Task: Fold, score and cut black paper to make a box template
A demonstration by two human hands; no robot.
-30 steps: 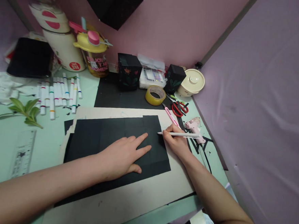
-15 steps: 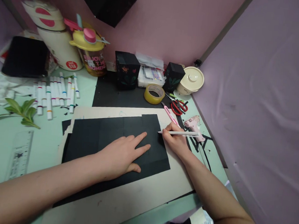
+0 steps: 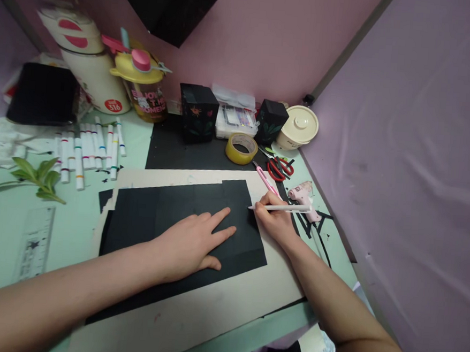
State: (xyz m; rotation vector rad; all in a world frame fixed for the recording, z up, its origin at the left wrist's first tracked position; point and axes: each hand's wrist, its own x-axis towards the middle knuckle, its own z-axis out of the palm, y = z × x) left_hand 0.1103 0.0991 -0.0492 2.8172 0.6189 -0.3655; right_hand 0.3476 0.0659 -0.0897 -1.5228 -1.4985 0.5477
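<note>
Flat on a sheet of black paper (image 3: 135, 217) lies my left hand (image 3: 194, 243), its fingers spread. Under the black paper is a larger pale board (image 3: 193, 315). My right hand (image 3: 274, 219) is closed round a slim white pen (image 3: 293, 208), held nearly level with its tip at the paper's right edge. Whether the tip touches the paper I cannot tell. Just beyond that hand is a pink craft knife (image 3: 267, 180), partly hidden by the fingers.
Past the board stand a yellow tape roll (image 3: 240, 148), red-handled scissors (image 3: 278, 169) and black boxes (image 3: 199, 114). A pink glue gun (image 3: 304, 194) lies at right. Several white markers (image 3: 78, 165), a leafy sprig (image 3: 37, 175) and a clear ruler (image 3: 35, 242) lie at left.
The view has shifted very slightly. Both hands and the pen keep almost the same place on the paper.
</note>
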